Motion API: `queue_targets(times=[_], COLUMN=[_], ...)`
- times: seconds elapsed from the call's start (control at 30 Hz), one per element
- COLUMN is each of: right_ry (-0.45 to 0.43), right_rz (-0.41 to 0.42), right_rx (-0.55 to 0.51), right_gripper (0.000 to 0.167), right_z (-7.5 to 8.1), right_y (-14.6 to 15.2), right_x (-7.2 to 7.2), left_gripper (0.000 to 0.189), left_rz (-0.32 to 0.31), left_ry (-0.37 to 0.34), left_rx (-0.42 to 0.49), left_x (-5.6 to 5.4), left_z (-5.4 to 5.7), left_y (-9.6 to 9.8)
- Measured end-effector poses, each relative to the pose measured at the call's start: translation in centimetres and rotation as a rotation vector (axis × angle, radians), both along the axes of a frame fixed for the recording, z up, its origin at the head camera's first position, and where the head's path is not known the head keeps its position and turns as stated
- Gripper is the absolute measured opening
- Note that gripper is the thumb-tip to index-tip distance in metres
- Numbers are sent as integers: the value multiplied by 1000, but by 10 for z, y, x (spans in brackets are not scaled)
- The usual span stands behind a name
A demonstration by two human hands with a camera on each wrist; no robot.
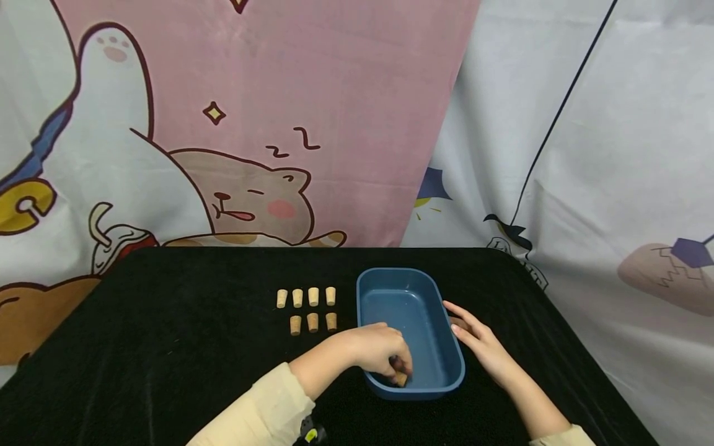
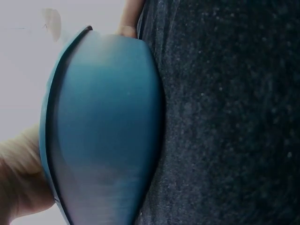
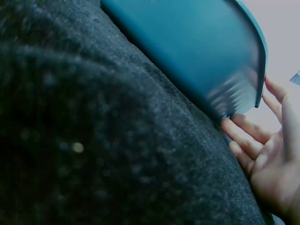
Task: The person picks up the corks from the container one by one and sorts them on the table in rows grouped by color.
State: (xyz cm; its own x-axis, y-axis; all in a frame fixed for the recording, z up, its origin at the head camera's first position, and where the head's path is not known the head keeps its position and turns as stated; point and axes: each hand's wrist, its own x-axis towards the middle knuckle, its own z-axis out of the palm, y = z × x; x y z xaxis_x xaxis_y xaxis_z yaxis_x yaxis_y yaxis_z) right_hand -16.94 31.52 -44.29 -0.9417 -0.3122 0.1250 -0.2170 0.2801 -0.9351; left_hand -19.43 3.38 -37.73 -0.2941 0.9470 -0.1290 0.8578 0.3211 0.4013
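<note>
In the head view my left hand (image 1: 382, 350) reaches over the near left rim of a blue plastic tub (image 1: 415, 322). Its fingers pinch a small cork stopper (image 1: 401, 378) low inside the tub, by the near wall. My right hand (image 1: 482, 347) lies along the tub's right side, fingers extended and touching the rim. The right wrist view shows those straight fingers (image 3: 246, 140) against the tub's outer wall (image 3: 187, 47). From the left wrist, the tub's wall (image 2: 105, 117) hides the left fingertips; part of the left hand (image 2: 23, 178) shows beyond the rim.
Left of the tub, several cork stoppers stand in two rows: a back row (image 1: 313, 297) and a front row of three (image 1: 313, 322). Black cloth (image 1: 167, 347) covers the table. A printed curtain (image 1: 362, 124) hangs behind it.
</note>
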Motion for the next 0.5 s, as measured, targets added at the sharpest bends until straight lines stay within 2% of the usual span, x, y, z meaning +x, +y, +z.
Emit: queue_targets(times=[0.17,0.5], right_ry=[-8,-1], right_rz=[-5,18], right_rx=[1,-12], right_gripper=[49,49], right_z=[0,0], right_y=[0,0], right_x=[0,0], left_gripper=[20,25], left_rz=[4,40], left_ry=[54,50], left_rx=[58,249], left_x=[-1,-1], left_z=[-3,-6], left_y=[-1,-5])
